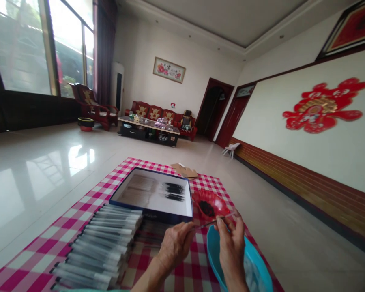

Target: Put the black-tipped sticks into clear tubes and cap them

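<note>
My left hand (175, 243) and my right hand (231, 239) are raised over a red-and-white checked cloth (79, 211), fingers pinched on the two ends of a thin pen refill (207, 222) held level between them. Just below my right hand sits a blue plastic bowl (255, 267) with pale contents. Beyond the hands a red glossy dish (209, 202) holds small dark bits. A shallow blue-edged box (153, 194) lies open with several black refills and paler ones inside. To the left, many clear pen barrels (106, 243) lie in rows.
A flat brown cardboard piece (185, 170) lies at the cloth's far edge. The floor around is shiny pale tile. Far off stand red wooden sofas, a low coffee table (149, 127) and a small white stool (231, 149) by the right wall.
</note>
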The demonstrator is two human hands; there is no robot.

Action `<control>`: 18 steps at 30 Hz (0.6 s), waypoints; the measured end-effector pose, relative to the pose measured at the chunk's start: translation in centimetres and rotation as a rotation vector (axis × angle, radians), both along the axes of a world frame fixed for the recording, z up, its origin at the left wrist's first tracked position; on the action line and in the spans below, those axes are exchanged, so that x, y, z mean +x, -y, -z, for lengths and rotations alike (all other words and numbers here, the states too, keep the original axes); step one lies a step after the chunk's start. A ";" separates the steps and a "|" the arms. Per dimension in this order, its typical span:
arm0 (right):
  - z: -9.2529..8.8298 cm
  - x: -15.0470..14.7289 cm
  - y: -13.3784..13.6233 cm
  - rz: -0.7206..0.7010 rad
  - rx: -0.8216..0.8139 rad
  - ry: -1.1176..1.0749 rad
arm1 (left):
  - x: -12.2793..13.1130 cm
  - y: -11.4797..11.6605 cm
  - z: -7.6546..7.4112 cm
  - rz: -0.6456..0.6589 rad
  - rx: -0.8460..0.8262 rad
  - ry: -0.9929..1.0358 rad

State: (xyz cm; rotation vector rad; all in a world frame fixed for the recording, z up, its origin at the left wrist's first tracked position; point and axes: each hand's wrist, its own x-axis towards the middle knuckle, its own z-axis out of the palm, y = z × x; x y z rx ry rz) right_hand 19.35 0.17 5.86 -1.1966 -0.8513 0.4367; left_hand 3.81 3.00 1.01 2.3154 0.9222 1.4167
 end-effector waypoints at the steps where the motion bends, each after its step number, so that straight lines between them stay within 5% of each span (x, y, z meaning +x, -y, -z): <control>1: 0.3 -0.1 0.0 -0.008 0.000 -0.002 | 0.1 0.1 0.0 0.002 0.004 -0.008; 18: 2.2 -2.2 -0.1 -0.120 -0.014 0.109 | -0.2 0.1 -0.2 0.056 -0.026 -0.051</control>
